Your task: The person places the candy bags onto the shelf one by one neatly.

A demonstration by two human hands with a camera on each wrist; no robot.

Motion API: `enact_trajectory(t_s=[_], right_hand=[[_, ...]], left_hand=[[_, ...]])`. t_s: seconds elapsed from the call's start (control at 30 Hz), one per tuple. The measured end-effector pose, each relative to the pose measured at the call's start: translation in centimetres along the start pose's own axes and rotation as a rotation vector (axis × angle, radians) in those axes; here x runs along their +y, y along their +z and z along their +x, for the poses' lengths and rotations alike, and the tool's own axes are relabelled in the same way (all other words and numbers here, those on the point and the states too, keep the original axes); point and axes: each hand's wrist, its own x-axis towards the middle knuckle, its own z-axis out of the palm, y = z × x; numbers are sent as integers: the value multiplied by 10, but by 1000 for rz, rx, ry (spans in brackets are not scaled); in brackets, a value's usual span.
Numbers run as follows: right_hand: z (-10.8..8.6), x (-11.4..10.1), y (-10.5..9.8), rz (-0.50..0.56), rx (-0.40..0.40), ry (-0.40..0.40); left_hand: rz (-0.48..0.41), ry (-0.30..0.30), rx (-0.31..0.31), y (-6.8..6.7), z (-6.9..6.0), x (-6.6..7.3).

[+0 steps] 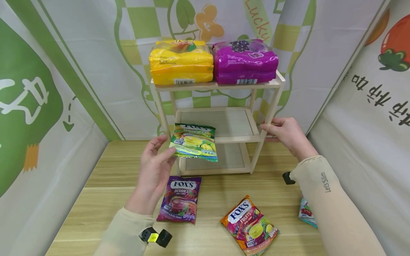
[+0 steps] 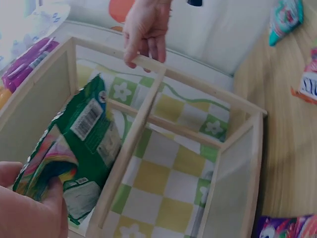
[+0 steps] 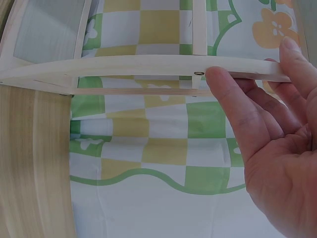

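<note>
In the head view my left hand (image 1: 153,174) holds a green bag of Fox's candy (image 1: 194,142) by its left side, thumb on the front. The bag is at the left front of the wooden rack (image 1: 238,139), near its middle shelf. The left wrist view shows the back of the green bag (image 2: 96,131), with a barcode. My right hand (image 1: 289,135) grips the rack's right front post at about middle-shelf height. In the right wrist view that hand (image 3: 277,144) has its thumb and fingers at the post (image 3: 133,64).
On the rack's top sit a yellow bag (image 1: 180,65) and a purple bag (image 1: 245,64). A purple berries candy bag (image 1: 180,199) and an orange fruits candy bag (image 1: 251,227) lie on the wooden table (image 1: 105,192). My right sleeve partly hides a teal bag (image 1: 306,213). Printed cloth surrounds the table.
</note>
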Motion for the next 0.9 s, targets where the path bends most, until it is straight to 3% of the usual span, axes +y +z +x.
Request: enact_trajectory(t_s=[0.23,0.47,0.67,0.9], right_hand=[[0,0,0,7,0,1],[0,-1,0,-5,-2,4],[0,0,0,-11,1,7],[1,0,0,-9,2,6]], left_hand=[[93,129,-27,1,-5,-9],[292,213,-48,2,-10,-15],[342,283,-103,2,-12,-20],[448,363,-103,-1,-11,-26]])
